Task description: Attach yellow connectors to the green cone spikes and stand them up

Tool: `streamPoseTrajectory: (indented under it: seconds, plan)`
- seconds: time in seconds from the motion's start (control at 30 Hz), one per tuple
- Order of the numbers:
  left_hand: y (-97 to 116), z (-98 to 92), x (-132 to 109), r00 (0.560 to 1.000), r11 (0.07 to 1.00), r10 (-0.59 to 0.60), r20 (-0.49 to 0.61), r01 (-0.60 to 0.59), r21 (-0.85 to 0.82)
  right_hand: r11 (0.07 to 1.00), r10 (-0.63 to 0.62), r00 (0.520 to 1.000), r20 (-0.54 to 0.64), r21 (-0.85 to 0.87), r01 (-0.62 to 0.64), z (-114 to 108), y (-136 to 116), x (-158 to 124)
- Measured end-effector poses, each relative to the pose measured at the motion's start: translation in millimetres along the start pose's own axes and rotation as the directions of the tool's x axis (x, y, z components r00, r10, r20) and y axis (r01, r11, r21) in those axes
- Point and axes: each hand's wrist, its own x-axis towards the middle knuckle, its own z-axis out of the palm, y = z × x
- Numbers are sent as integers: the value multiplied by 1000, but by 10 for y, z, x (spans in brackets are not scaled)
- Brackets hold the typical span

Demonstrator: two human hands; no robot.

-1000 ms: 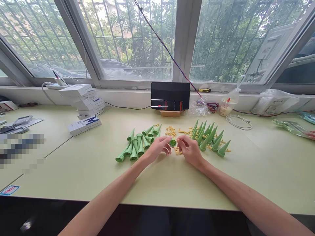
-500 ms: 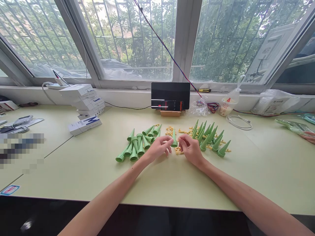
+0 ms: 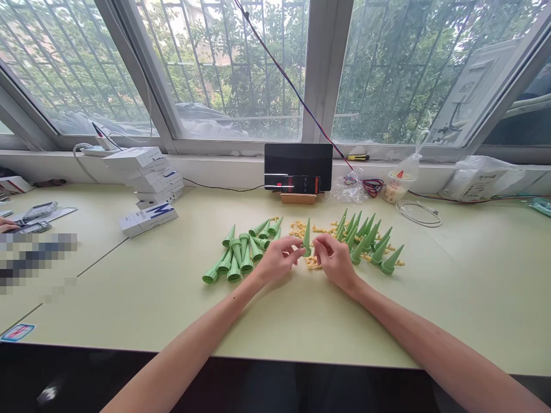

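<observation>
My left hand (image 3: 282, 257) has its fingers closed on the wide base of a green cone-shaped watering spike (image 3: 307, 236), whose tip points up. Just right of it, my right hand (image 3: 333, 258) is pinched close to the spike's base; what lies between its fingertips is too small to make out. Several loose green spikes (image 3: 235, 252) lie in a pile beyond my left hand. Beyond my right hand stand several more green spikes (image 3: 365, 235) with yellow pieces at their bases. Small yellow valve pieces (image 3: 298, 228) are scattered between the two groups.
A dark tablet (image 3: 297, 163) with a phone (image 3: 300, 184) in front leans at the back. White boxes (image 3: 148, 178) are stacked back left. A bagged cup (image 3: 396, 184) and a coiled white cable (image 3: 417, 213) sit back right. Another person's hand (image 3: 6, 225) shows at the left edge.
The spike in my left hand has shifted slightly right and up, nearer my right fingers. A co-worker's hand has left the right edge, and another person's hand has appeared at the left edge.
</observation>
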Motion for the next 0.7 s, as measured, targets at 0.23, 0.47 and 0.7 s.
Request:
streamPoseTrajectory:
  seconds: [0.23, 0.47, 0.7]
  plan:
    - [-63, -5, 11, 997, 996, 75, -23, -74, 52, 1000, -3, 1000, 11, 18, 3, 4, -17, -4]
    - [-92, -1, 12, 993, 991, 117, -34, -114, 74, 1000, 8, 1000, 15, 30, -9, 8, -29, -4]
    - [-48, 10, 0, 989, 989, 139, -41, -136, 61, 999, 13, 1000, 25, 38, -13, 10, -34, -8]
